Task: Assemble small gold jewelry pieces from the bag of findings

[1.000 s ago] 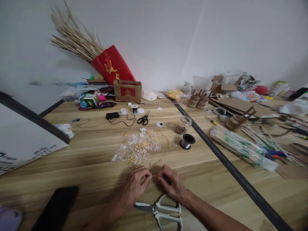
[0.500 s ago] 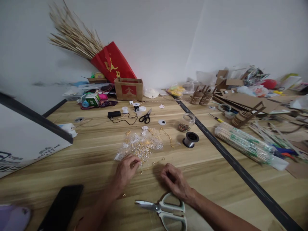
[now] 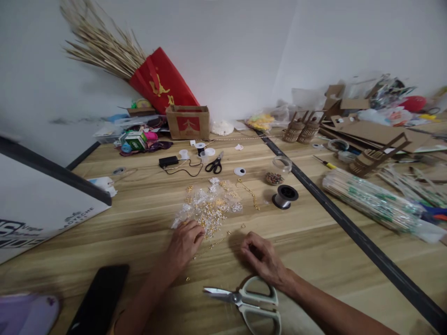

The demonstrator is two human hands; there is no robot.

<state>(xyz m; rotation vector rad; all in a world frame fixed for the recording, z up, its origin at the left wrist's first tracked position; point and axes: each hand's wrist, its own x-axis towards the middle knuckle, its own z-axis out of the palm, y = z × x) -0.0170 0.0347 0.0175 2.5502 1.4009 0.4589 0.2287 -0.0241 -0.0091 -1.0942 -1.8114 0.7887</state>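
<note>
My left hand [image 3: 185,243] rests at the near edge of a pile of small gold and silver jewellery findings [image 3: 213,216]. Its fingers are drawn together, and whatever they pinch is hidden. A thin gold chain [image 3: 217,243] lies on the table between my hands, with a small ring [image 3: 243,226] near its far end. My right hand [image 3: 261,258] is curled closed on the tabletop to the right of the chain; its fingertips hide anything inside. Just below that hand, large scissors with pale handles [image 3: 244,298] lie with blades pointing left. One tiny gold piece [image 3: 187,279] sits apart.
Beyond the pile are black scissors [image 3: 214,164], a second gold chain [image 3: 249,191], a jar of beads [image 3: 275,174] and a wire spool [image 3: 285,197]. A phone [image 3: 99,298] lies front left, near a white box [image 3: 45,204]. Wrapped sticks [image 3: 370,197] lie right.
The view has shifted, so the table's things sit farther right in the picture. My left fingers have drawn closer together at the pile. My right hand stays curled in nearly the same place.
</note>
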